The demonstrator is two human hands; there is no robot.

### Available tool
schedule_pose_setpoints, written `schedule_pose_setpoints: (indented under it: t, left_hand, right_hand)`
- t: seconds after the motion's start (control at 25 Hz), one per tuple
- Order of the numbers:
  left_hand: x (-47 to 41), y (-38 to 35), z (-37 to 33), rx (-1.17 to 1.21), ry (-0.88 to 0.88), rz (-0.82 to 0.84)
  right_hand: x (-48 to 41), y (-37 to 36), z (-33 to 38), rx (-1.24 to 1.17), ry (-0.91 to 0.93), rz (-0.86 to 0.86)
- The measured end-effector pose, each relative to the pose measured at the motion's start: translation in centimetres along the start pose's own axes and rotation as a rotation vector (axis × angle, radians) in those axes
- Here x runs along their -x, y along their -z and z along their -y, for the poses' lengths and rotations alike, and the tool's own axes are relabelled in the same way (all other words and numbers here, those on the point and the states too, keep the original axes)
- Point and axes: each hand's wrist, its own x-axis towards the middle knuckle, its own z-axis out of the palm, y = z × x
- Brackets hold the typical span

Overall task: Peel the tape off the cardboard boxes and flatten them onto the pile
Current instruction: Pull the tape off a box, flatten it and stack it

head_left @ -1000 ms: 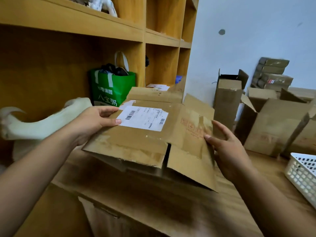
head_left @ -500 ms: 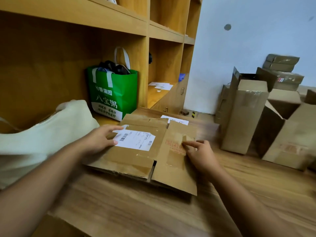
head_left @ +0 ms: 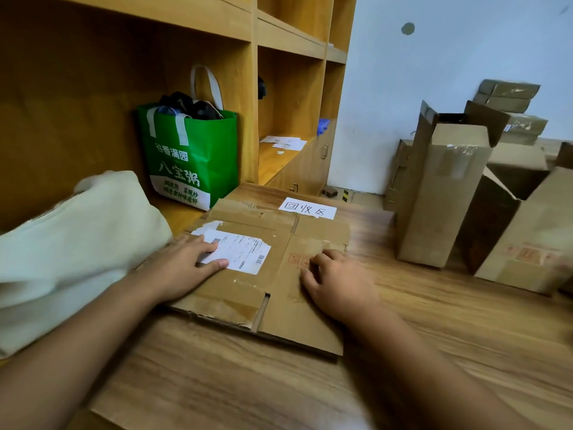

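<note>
Flat box (head_left: 280,293): lies flat on the wood surface (head_left: 434,342), atop other flat cardboard (head_left: 248,212), prob. the pile.
L hand (head_left: 183,268): fingers straight, pressing on the shipping label (head_left: 238,252).
R hand (head_left: 338,283): fingers bent, tips on the box's right panel, gripping nothing visible.
Tape: patches look still stuck nr the front edge.
Left to do: tall box (head_left: 440,197) w/ tape on, plus more boxes (head_left: 527,231) standing at right.
Progress: this box about done, most remain, I'd judge.
</note>
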Motion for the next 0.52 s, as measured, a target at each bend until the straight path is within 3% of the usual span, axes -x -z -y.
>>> schedule_pose_setpoints:
  t: [0.44, 0.52]
  left_hand:
    - [0.5, -0.5, -0.1, -0.069, -0.026, -0.011]
    - [0.2, 0.4, -0.9, -0.041, -0.056, -0.028]
  right_hand:
    - [0.5, -0.3, 1.4, 0.026, -0.043, 0.083]
    - [1.2, 0.6, 1.7, -0.039, -0.055, 0.033]
